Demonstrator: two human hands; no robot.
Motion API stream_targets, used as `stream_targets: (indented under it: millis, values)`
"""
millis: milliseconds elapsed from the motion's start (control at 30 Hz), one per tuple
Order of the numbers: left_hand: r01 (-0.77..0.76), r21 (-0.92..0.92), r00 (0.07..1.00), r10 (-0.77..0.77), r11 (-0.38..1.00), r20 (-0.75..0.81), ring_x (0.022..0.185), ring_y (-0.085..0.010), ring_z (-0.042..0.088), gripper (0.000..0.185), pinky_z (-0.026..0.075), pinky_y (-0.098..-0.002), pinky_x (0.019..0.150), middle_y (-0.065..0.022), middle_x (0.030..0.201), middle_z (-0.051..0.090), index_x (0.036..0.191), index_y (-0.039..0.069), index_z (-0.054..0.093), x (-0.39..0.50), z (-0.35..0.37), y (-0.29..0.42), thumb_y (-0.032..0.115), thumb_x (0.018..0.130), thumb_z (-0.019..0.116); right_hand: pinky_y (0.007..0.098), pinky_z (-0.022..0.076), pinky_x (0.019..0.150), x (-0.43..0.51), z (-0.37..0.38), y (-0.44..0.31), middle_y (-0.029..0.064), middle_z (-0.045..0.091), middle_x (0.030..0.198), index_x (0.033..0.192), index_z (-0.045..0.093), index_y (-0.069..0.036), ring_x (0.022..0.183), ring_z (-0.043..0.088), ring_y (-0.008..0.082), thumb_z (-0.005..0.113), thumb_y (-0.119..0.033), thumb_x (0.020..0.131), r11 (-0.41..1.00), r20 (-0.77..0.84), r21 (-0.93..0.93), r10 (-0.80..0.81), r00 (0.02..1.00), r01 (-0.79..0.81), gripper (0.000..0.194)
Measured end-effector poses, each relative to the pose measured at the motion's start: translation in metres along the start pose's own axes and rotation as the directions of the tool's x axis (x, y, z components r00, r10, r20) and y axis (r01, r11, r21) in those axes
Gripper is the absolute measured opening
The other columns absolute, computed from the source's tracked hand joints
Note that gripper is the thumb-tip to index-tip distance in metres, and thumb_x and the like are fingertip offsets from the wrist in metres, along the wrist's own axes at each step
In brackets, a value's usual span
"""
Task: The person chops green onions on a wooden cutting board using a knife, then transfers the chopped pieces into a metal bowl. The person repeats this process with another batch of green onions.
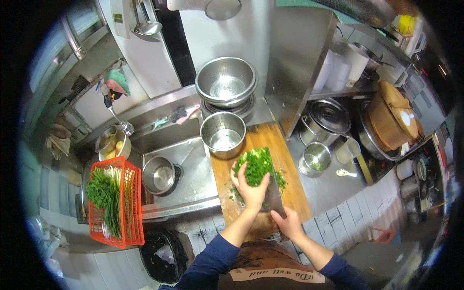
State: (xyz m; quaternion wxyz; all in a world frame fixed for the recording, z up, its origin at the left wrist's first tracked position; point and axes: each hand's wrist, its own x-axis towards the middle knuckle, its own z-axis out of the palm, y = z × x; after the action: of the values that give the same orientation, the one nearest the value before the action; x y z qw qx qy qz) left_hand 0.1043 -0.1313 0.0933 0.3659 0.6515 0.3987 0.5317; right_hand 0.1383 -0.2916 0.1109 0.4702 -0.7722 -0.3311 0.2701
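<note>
On the wooden cutting board (293, 195) lies a heap of chopped green herbs (255, 167), partly on the broad blade of a cleaver (276, 195). My left hand (251, 188) spreads its fingers around the near side of the heap, touching it. My right hand (289, 222) grips the cleaver at its near end; the handle is mostly hidden. More chopped greens lie right of the blade. An empty-looking steel pot (223, 135) stands at the board's far left corner, with wider steel bowls (225, 81) behind it.
Left is a steel sink (195, 163) holding a small pot (158, 175). A red plastic basket (134, 206) of herbs and scallions sits at its left end, near a bin (163, 253). On the right counter stand a steel cup (314, 158), a plastic cup (348, 150), a spoon (346, 173) and a lidded pot (324, 121).
</note>
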Motion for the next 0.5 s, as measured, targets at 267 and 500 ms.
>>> stream_targets:
  millis: [267, 500]
  values:
    - [0.544, -0.046, 0.828, -0.545, 0.838, -0.132, 0.126, -0.0374, 0.039, 0.082, 0.033, -0.0448, 0.105, -0.0239, 0.133, 0.038, 0.134, 0.007, 0.047, 0.142, 0.036, -0.029, 0.040, 0.069, 0.084, 0.0305, 0.0515, 0.045, 0.172, -0.010, -0.113, 0.0093, 0.063, 0.061, 0.081, 0.059, 0.006, 0.051, 0.063, 0.0160, 0.060, -0.021, 0.092, 0.983, 0.429, -0.058, 0.180, 0.885, -0.172, 0.029]
    - [0.609, 0.126, 0.792, -0.610, 0.783, -0.035, 0.136, -0.0428, 0.026, 0.100, 0.027, -0.0488, 0.110, -0.0300, 0.146, 0.023, 0.143, 0.014, 0.037, 0.186, 0.055, -0.075, 0.053, 0.062, 0.082, 0.0377, 0.0549, 0.049, 0.305, 0.007, -0.172, 0.0177, 0.066, 0.069, 0.084, 0.062, 0.010, 0.056, 0.066, 0.0254, 0.057, -0.007, 0.082, 0.905, 0.585, -0.298, 0.423, 0.692, -0.302, 0.018]
